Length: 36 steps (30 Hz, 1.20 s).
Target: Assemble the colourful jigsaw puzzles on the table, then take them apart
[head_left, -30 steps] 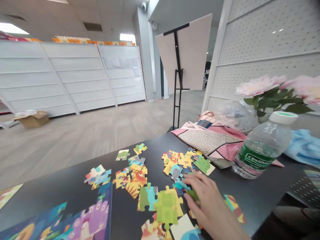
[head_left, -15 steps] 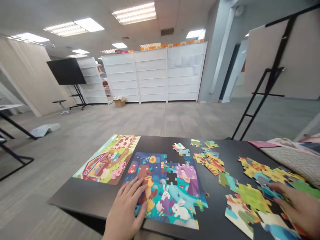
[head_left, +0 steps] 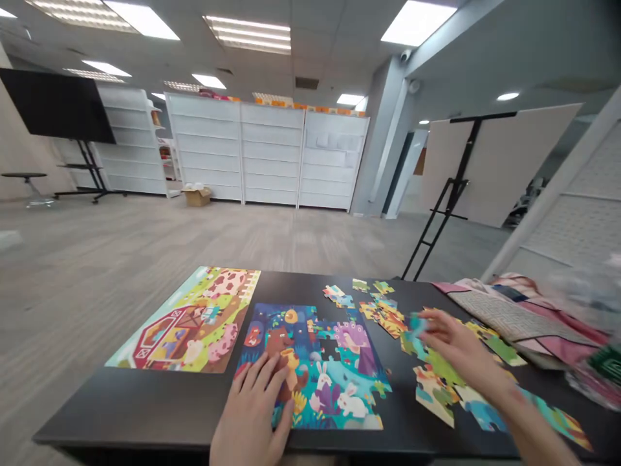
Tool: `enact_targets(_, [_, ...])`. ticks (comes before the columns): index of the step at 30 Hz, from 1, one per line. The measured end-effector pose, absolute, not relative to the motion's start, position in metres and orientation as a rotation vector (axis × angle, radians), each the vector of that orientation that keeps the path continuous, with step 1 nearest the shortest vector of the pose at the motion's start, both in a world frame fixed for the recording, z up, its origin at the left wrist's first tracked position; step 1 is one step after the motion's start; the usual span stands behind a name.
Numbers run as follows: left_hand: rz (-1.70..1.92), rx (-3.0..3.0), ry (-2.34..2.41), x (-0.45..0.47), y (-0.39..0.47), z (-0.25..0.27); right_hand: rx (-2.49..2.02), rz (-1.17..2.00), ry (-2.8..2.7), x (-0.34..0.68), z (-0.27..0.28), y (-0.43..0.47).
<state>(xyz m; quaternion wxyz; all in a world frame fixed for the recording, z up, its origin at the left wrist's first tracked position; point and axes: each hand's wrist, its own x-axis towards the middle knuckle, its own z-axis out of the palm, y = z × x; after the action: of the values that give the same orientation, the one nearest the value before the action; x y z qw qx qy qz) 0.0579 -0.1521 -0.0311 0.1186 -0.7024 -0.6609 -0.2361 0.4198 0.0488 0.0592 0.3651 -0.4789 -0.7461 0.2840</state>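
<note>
My left hand (head_left: 255,408) lies flat with its fingers spread on the lower left of a partly assembled jigsaw puzzle (head_left: 320,369). The puzzle shows a bear, white rabbits and a purple bird on dark blue and teal, with a gap right of its middle and a notch along the top. My right hand (head_left: 449,343) is over the loose puzzle pieces (head_left: 431,391), pinching a teal puzzle piece (head_left: 416,325) between thumb and fingers. The hand and forearm cover part of the loose pieces, several of which are yellow, green and orange.
A finished farm picture (head_left: 194,323) with a red barn lies left on the black table (head_left: 145,408). Smaller groups of pieces (head_left: 339,296) lie behind the puzzle. Pink and patterned cloth (head_left: 514,317) sits at the right edge. A black easel stand (head_left: 449,200) rises beyond the table.
My right hand has lifted from the pieces on the right and moved left with a teal puzzle piece. My left hand stays on the puzzle. The view has turned right.
</note>
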Motion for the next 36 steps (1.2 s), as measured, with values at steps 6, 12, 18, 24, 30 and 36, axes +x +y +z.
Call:
enact_targets(6, [-0.625, -2.06, -1.776, 0.045, -0.149, -0.048, -1.162, 0.91, -2.165, 0.269, 0.02, 0.018])
enact_targets(12, [-0.587, -2.05, -1.76, 0.042, -0.145, -0.056, -1.255, 0.646, -2.334, 0.265, 0.002, 0.026])
enact_targets(18, [-0.602, -2.037, -1.724, 0.042, -0.145, -0.055, -1.129, 0.628, -2.457, 0.27, 0.006, 0.025])
enact_targets(24, [-0.626, -2.05, -1.683, 0.04, -0.144, -0.052, -0.944, 0.303, -2.689, 0.268, 0.015, 0.016])
enact_targets(30, [-0.569, -2.027, -1.709, 0.042, -0.145, -0.049, -1.002, -0.096, -2.821, 0.255, 0.005, -0.01])
enact_targets(36, [-0.499, -2.0, -1.633, 0.04, -0.144, -0.052, -1.125, 0.266, -2.74, 0.27, 0.008, -0.031])
